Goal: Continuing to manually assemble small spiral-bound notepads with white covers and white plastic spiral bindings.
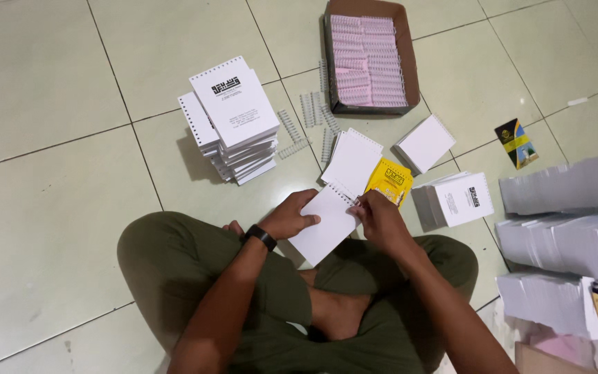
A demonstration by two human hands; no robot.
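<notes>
Paper, wire, card and tile

Matt white paper notepad [323,225]; thin metal wire coils [368,59] in a brown cardboard box [410,62]; smooth, faintly glossy floor tiles [43,83]

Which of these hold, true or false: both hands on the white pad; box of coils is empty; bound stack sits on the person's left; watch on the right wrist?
1. Both the left hand and the right hand are on the white pad. True.
2. The cardboard box is empty. False: it holds rows of wire binding coils.
3. The stack of bound pads lies to the person's left. True.
4. The black watch is on the right wrist. False: left wrist.
</notes>
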